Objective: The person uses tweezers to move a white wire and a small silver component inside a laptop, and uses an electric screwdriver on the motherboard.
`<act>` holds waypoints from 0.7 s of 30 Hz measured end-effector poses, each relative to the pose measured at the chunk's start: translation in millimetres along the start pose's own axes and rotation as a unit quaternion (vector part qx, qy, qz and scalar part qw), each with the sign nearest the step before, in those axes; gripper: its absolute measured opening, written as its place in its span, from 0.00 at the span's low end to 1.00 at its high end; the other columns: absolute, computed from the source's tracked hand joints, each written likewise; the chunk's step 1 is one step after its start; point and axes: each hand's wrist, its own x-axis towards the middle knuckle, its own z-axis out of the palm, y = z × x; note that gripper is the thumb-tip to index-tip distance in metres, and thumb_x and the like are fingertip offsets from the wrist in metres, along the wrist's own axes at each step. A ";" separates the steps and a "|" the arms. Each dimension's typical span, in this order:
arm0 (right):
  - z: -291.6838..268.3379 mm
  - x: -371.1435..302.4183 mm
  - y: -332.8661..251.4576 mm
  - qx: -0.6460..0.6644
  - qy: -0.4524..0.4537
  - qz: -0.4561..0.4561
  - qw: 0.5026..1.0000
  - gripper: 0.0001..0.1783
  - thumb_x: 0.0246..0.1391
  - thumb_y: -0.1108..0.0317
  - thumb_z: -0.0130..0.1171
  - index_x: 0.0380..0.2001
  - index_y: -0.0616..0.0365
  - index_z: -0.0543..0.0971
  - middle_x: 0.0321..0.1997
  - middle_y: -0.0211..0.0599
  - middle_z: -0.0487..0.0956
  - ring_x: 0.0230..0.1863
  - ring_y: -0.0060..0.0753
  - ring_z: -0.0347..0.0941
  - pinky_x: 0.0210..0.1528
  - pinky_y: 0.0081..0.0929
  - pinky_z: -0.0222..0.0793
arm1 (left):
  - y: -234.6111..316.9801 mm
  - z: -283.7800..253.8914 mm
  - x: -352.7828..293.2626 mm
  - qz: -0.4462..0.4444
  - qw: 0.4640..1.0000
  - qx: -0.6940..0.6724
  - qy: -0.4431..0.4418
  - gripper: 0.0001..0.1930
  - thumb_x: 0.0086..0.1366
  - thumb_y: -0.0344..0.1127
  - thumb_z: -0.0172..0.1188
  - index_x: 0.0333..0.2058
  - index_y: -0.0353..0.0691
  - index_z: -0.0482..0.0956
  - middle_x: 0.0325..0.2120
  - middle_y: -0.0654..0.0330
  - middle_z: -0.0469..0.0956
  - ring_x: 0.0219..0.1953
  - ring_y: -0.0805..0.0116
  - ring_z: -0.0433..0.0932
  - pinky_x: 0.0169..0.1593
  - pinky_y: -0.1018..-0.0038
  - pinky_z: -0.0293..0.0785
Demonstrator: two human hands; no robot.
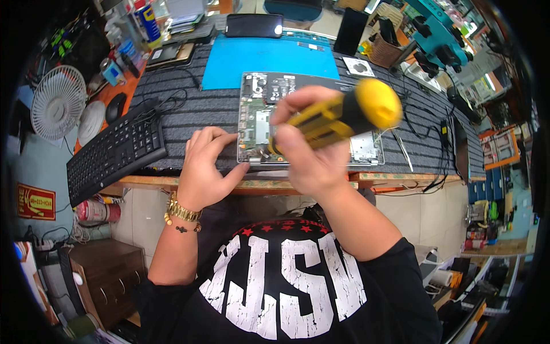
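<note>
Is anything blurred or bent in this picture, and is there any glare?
Head view: the yellow-and-black screwdriver and right hand look blurred, the left hand sharper; head view, edges curve toward the dark rim; head view, a bright reflection on the flat black phone.

The left hand [206, 172] is palm down with its fingers loosely bent and its thumb [234, 179] spread apart toward the right, the left forearm [176, 255] reaching up from the lower edge. The right hand [315, 163], slightly blurred, is curled in a grip, thumb opposite the fingers, and the right forearm [364, 223] slants up and leftward, elbow bent.
</note>
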 end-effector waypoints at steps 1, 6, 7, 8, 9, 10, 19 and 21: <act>-10.1 -3.8 -13.8 -0.021 0.003 -0.037 0.999 0.23 0.65 0.73 0.73 0.59 0.60 0.76 0.44 0.38 0.82 0.40 0.25 0.79 0.42 0.27 0.77 | 1.5 0.1 0.7 0.002 1.000 0.005 0.000 0.27 0.57 0.37 0.79 0.55 0.34 0.87 0.49 0.54 0.82 0.55 0.50 0.77 0.65 0.57 0.69; -91.1 -31.8 -86.8 -0.043 0.021 -0.088 0.995 0.27 0.71 0.54 0.67 0.61 0.61 0.72 0.39 0.41 0.79 0.35 0.33 0.78 0.38 0.30 0.78 | -2.7 0.3 -7.2 -0.006 1.000 0.025 -0.005 0.29 0.58 0.41 0.81 0.56 0.33 0.87 0.49 0.53 0.82 0.55 0.52 0.78 0.66 0.58 0.69; -107.8 -33.1 -104.4 -0.047 0.043 -0.072 0.995 0.28 0.72 0.53 0.66 0.61 0.62 0.72 0.37 0.41 0.78 0.34 0.34 0.77 0.36 0.31 0.78 | -0.6 1.1 -5.6 -0.005 1.000 0.024 -0.008 0.30 0.57 0.43 0.82 0.56 0.33 0.87 0.49 0.53 0.82 0.55 0.52 0.78 0.66 0.58 0.69; -128.5 -34.1 -121.3 -0.054 0.065 -0.056 0.995 0.28 0.72 0.52 0.66 0.61 0.63 0.72 0.36 0.41 0.76 0.33 0.34 0.76 0.35 0.32 0.78 | 1.2 3.0 -2.8 -0.003 1.000 0.020 -0.010 0.32 0.57 0.44 0.83 0.56 0.33 0.86 0.49 0.54 0.82 0.55 0.52 0.78 0.66 0.58 0.69; -154.6 -35.3 -137.2 -0.096 0.097 -0.024 0.990 0.27 0.74 0.53 0.64 0.61 0.63 0.72 0.36 0.41 0.76 0.33 0.34 0.76 0.34 0.31 0.77 | 0.6 7.2 -0.6 -0.001 1.000 0.027 -0.006 0.35 0.54 0.47 0.86 0.56 0.33 0.86 0.50 0.53 0.82 0.56 0.51 0.78 0.65 0.57 0.69; -182.9 -37.4 -148.1 -0.131 0.128 0.009 0.983 0.25 0.76 0.53 0.62 0.61 0.63 0.73 0.36 0.41 0.75 0.33 0.34 0.76 0.33 0.31 0.76 | 2.6 7.6 -0.6 -0.003 0.999 0.035 -0.007 0.35 0.54 0.47 0.86 0.56 0.33 0.86 0.50 0.53 0.82 0.56 0.51 0.78 0.65 0.57 0.69; -351.3 -29.9 -137.9 -0.685 0.097 0.278 0.666 0.29 0.64 0.54 0.74 0.55 0.68 0.81 0.42 0.53 0.87 0.39 0.47 0.84 0.47 0.42 0.78 | 6.0 17.2 0.6 -0.001 0.997 0.076 0.018 0.39 0.51 0.49 0.88 0.57 0.32 0.87 0.55 0.54 0.82 0.57 0.50 0.78 0.64 0.56 0.72; -348.9 -28.0 -129.1 -0.711 0.065 0.271 0.645 0.31 0.63 0.54 0.74 0.59 0.68 0.81 0.47 0.62 0.88 0.50 0.58 0.86 0.55 0.47 0.78 | 5.2 17.4 -0.9 0.004 0.996 0.080 0.025 0.38 0.51 0.46 0.88 0.57 0.31 0.87 0.55 0.52 0.83 0.57 0.49 0.78 0.63 0.56 0.73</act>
